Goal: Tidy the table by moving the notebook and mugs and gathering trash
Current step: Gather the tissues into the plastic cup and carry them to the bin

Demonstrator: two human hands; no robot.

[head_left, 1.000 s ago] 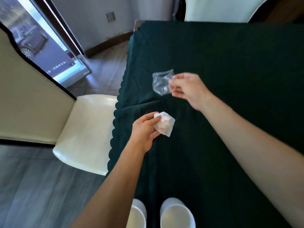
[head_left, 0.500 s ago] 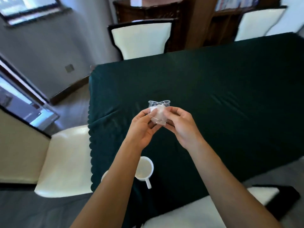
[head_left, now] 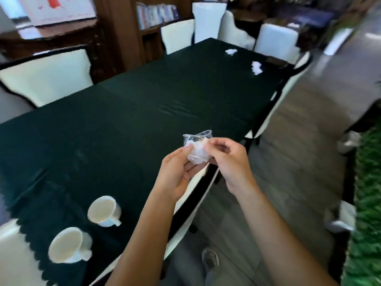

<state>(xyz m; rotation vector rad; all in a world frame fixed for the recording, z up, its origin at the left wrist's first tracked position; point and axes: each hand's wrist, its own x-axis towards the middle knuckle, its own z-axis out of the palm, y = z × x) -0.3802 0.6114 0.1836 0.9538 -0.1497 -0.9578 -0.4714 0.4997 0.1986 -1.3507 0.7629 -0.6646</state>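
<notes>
A crumpled clear plastic cup [head_left: 197,138] with a white tissue wad [head_left: 196,154] stuffed in it is held above the table's right edge. My left hand [head_left: 177,174] cups it from below and the left. My right hand [head_left: 227,159] pinches its right side. Two white mugs [head_left: 104,211] [head_left: 69,245] stand on the dark green tablecloth [head_left: 144,112] near the front left corner. Two white crumpled tissues [head_left: 231,51] [head_left: 256,68] lie at the table's far end, beside a dark flat notebook-like object [head_left: 276,61].
Cream chairs [head_left: 46,76] with dark trim line the left side and far end [head_left: 177,38]. A chair seat [head_left: 195,193] is tucked under the right edge below my hands. Grey floor runs to the right, with green foliage [head_left: 367,203] at the far right. Bookshelves [head_left: 156,14] stand behind.
My hands came together and the tissue went into the plastic cup. My view swung right and up, bringing the two mugs and the table's far end into sight.
</notes>
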